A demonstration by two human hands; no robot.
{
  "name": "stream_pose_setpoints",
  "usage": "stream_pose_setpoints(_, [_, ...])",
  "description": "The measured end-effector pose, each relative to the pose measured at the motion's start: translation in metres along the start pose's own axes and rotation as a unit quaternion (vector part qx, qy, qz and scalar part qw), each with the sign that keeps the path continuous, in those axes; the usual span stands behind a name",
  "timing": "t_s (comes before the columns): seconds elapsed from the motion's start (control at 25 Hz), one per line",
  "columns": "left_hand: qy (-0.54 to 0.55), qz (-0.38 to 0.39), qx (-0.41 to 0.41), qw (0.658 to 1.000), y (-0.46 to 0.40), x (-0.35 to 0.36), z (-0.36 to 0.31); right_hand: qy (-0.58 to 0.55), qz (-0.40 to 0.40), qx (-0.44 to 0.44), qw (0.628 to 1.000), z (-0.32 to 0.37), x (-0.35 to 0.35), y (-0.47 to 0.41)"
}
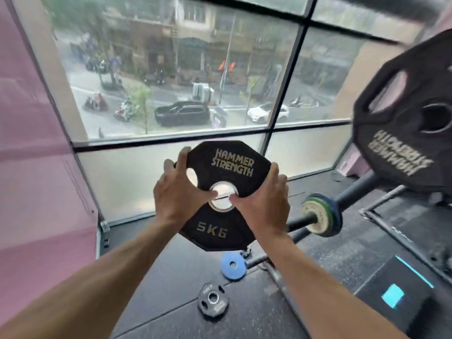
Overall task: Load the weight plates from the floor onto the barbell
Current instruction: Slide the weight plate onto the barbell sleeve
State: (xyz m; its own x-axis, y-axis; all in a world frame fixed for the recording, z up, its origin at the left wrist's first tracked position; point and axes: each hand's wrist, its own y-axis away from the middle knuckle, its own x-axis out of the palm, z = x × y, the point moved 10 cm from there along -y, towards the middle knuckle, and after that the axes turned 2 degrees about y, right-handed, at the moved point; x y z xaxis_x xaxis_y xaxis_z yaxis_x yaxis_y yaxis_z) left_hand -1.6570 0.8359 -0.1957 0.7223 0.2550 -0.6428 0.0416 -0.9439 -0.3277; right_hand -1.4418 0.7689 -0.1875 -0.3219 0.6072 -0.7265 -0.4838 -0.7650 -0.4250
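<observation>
Filling the far side of the room, a large window (171,69) with black frames looks down on a wet street, a pink wall (36,143) stands at the left, and the black rubber floor (244,314) carries a barbell (352,195) with a green-edged plate (320,216), a blue disc (232,265) and a small black plate (213,299). At the right a big black plate (403,118) reads "HAMMER STRENGTH" upside down. Before the window, above the floor, the 5 kg plate (227,192), marked "HAMMER STRENGTH" and "5KG", is gripped by the left hand (178,194) through its cut-out and by the right hand (264,204) at its edge, both thumbs at the steel hub.
</observation>
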Motion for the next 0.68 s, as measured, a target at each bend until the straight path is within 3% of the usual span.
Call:
stream_pose_setpoints(0.28, [0.095, -0.067, 0.152, 0.982, -0.001, -0.093, -0.200, 0.000, -0.192, -0.011, 0.981, 0.037, -0.229, -0.025])
stream_pose_setpoints(0.68, [0.276, -0.065, 0.311, 0.907, 0.145, -0.173, -0.384, 0.076, -0.366, 0.005, 0.927, 0.027, -0.492, 0.096])
